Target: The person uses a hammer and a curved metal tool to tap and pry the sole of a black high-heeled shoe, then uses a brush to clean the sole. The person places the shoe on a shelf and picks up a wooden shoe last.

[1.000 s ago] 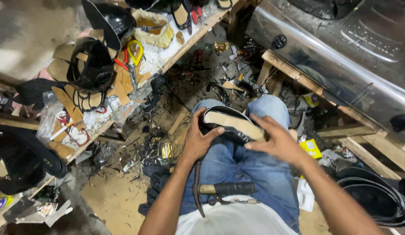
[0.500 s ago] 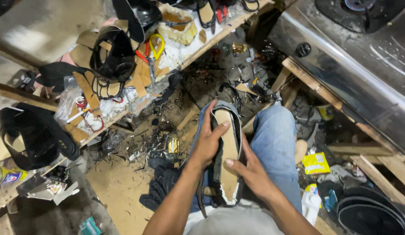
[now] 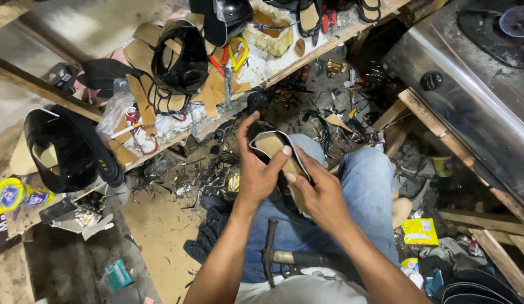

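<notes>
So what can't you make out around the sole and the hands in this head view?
- Sole: lower half hidden by the left hand and right hand.
- Hammer on the lap: handle end hidden behind the right forearm.
- Floor scraps under the bench: too small and dark to identify.
- Black bag: cut off by the bottom edge.

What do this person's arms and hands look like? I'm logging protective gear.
Both forearms are bare, with no sleeves in view. The left hand and right hand wear no gloves. I can make out no rings, watch or bandages.
</notes>
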The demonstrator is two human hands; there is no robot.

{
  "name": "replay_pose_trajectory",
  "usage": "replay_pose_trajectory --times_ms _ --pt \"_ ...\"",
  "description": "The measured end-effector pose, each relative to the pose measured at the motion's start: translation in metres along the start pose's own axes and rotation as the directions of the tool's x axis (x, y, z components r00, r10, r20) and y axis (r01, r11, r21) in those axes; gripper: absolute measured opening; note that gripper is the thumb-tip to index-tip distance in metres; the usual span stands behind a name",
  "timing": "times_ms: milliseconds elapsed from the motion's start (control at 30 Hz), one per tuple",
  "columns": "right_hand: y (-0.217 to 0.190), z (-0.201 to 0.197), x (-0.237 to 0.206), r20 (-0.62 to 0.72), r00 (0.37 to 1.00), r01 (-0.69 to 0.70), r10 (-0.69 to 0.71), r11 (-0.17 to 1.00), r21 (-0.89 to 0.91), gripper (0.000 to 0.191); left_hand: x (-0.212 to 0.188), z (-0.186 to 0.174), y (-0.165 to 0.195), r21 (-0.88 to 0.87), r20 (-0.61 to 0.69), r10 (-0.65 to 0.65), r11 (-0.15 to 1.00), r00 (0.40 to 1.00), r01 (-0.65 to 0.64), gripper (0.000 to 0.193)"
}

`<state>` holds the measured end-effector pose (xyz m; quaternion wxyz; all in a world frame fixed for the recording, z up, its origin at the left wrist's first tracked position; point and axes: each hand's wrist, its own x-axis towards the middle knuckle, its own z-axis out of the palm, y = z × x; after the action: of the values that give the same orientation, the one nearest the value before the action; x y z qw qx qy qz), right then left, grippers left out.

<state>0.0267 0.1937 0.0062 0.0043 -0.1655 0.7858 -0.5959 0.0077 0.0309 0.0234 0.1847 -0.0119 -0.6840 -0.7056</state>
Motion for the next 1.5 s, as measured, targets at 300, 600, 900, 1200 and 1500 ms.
replay_pose_trajectory --times_ms 300,600,900,1200,1500 --pt "-0.001 0.002 0.059 0.388 0.919 0.002 0.071 0.983 -0.185 0.058 -0.007 -0.023 -0.049 0.108 -0.323 -0.035 0.991 0.946 0.073 0.071" --pt "-0.045 0.048 0.174 0.289 0.951 0.156 -0.105 0.975 -0.159 0.029 -0.021 -0.041 -0.052 0.156 -0.308 -0.045 0.983 0.950 0.097 0.075" --pt "-0.037 0.000 0.022 0.856 0.398 0.010 0.328 0.932 -0.362 0.021 -0.019 -0.070 -0.048 -0.030 -0.424 -0.211 0.975 0.881 0.219 0.075" --pt "-0.016 -0.028 -0.036 0.649 0.744 0.016 0.160 0.967 -0.256 0.029 -0.010 -0.042 -0.043 0.152 -0.354 -0.164 0.961 0.921 0.230 0.069" --pt "-0.019 -0.042 -0.020 0.611 0.766 0.042 0.201 0.932 -0.360 0.026 -0.007 -0.035 -0.062 0.203 -0.465 -0.047 0.966 0.884 0.158 0.067"
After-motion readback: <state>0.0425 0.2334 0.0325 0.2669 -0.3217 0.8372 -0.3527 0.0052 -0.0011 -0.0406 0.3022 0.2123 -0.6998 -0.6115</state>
